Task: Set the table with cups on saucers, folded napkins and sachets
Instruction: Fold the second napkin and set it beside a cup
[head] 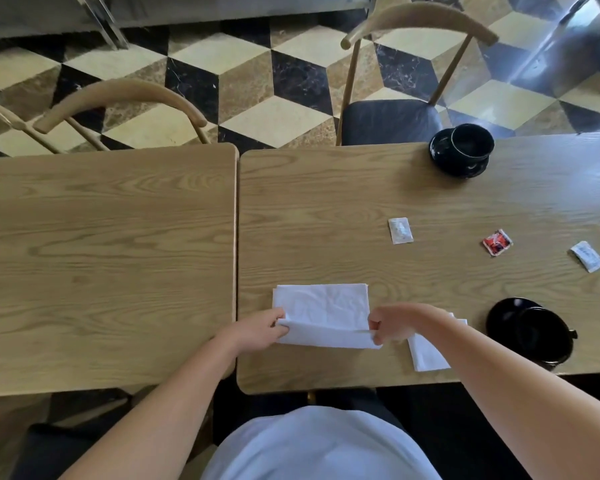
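Note:
A white napkin (321, 308) lies on the right-hand wooden table (326, 209) near its front edge. My left hand (262, 329) pinches its near left corner and my right hand (388, 325) pinches its near right corner, with the near edge lifted into a fold. A second folded napkin (426, 353) lies under my right forearm. One black cup on a black saucer (463, 148) stands at the far edge; another black cup and saucer (530, 329) stands at the near right. A white sachet (400, 230), a red sachet (497, 242) and another white sachet (587, 256) lie mid-table.
A second wooden table (108, 258) butts against the left side, with a narrow gap between them. Two wooden chairs (118, 105) stand behind the left table and one chair with a dark seat (395, 116) behind the right table. The floor is chequered tile.

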`<state>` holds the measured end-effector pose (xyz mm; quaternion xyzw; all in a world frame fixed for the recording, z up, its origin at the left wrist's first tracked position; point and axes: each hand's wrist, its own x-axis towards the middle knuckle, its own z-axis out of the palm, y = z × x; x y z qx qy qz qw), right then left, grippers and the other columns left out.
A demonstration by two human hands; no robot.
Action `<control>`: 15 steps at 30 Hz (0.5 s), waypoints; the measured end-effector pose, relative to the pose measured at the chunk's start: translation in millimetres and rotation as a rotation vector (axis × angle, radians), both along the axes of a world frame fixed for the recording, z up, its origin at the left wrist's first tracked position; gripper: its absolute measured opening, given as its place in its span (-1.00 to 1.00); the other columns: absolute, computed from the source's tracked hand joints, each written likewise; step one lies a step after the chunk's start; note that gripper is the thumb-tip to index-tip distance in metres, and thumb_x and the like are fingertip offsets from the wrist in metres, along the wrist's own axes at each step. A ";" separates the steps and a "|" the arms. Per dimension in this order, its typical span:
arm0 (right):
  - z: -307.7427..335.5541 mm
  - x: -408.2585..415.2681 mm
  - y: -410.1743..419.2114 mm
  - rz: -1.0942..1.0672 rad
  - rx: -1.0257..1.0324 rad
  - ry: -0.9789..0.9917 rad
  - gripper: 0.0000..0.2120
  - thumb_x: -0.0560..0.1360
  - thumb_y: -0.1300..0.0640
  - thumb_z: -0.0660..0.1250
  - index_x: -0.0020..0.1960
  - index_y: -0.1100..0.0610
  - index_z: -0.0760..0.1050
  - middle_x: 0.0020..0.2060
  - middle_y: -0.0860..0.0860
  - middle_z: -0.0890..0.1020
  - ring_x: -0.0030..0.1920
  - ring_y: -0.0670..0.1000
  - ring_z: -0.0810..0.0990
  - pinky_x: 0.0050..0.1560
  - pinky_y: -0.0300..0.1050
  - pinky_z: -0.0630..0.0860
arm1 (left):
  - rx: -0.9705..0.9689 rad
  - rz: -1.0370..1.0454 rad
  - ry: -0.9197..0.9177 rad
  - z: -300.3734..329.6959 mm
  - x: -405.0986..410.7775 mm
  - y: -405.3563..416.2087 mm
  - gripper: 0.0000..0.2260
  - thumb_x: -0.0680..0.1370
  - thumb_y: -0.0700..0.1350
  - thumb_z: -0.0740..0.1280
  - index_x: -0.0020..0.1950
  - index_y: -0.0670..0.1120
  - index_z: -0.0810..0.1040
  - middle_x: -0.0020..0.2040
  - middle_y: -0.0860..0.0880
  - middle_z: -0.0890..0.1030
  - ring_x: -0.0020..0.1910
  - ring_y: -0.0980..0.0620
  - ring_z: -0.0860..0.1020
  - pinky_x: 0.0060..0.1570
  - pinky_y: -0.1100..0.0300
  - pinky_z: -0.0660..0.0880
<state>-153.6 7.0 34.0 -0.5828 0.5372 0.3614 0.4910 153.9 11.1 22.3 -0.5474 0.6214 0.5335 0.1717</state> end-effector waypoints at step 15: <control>-44.2 0.8 -20.2 -0.740 -0.462 -0.130 -0.75 0.48 0.03 0.43 -0.26 0.09 0.43 -0.35 -0.06 0.46 -0.32 0.00 0.40 -0.37 -0.15 0.29 | -0.095 0.566 -0.050 -30.9 -22.9 -7.0 -0.80 0.68 0.04 0.14 0.04 -0.06 0.44 -0.18 -0.07 0.50 -0.31 -0.04 0.54 -0.60 0.33 0.40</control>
